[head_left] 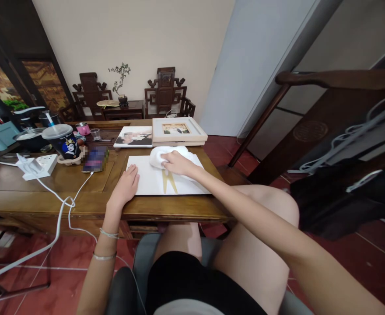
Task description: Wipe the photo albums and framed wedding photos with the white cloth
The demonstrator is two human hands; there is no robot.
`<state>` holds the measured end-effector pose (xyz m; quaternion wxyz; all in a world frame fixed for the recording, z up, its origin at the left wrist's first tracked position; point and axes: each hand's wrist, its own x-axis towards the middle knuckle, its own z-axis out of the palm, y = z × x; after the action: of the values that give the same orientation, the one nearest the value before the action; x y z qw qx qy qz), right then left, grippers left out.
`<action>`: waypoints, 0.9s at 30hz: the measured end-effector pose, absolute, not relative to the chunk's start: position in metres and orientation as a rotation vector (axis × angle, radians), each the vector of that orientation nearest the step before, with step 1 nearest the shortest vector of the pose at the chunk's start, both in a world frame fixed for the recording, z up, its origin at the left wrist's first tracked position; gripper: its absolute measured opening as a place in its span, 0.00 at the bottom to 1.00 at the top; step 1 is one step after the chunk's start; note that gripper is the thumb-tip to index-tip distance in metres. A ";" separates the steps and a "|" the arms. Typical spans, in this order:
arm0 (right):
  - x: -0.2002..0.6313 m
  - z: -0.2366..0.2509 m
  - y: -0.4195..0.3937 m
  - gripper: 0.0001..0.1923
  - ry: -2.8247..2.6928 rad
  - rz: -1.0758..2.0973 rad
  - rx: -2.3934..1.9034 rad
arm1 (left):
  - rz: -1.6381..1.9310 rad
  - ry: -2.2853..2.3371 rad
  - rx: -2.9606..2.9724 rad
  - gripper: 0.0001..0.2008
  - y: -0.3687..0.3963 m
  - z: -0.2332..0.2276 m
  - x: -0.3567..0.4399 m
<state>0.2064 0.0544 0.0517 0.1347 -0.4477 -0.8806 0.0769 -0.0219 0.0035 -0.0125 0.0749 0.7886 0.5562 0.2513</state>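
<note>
A flat white board (pixel 146 181) lies near the table's front edge, with a gold, leg-like shape (pixel 169 183) showing on its lower middle. My right hand (pixel 177 162) grips a white cloth (pixel 156 156) and presses it on the board's upper part. The cloth and hand cover whatever lies above the gold shape. At the board's left edge rests my left hand (pixel 130 181), laid flat with fingers stretched out, holding nothing.
Behind the board are a white photo panel (pixel 123 142) and a framed picture (pixel 199 129). Leftward on the wooden table (pixel 166 212) are a phone (pixel 96 159), a lidded cup (pixel 68 144), a power strip (pixel 43 166) and white cables. A wooden chair (pixel 297 127) stands at right.
</note>
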 end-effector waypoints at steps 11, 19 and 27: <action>0.208 0.048 -0.038 0.12 -2.763 0.111 -1.013 | 0.782 1.651 2.384 0.21 0.005 -0.016 -0.023; 0.210 0.061 -0.045 0.10 -2.801 0.205 -1.135 | 0.777 1.667 2.379 0.21 0.005 -0.017 -0.022; 0.171 0.061 0.036 0.13 -2.738 0.063 -1.317 | 0.760 1.674 2.378 0.22 0.004 -0.013 -0.021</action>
<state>0.1708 0.0362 0.0608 0.0512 -0.4328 -0.8998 0.0208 -0.0211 0.0038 -0.0129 0.0681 0.7893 0.5556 0.2523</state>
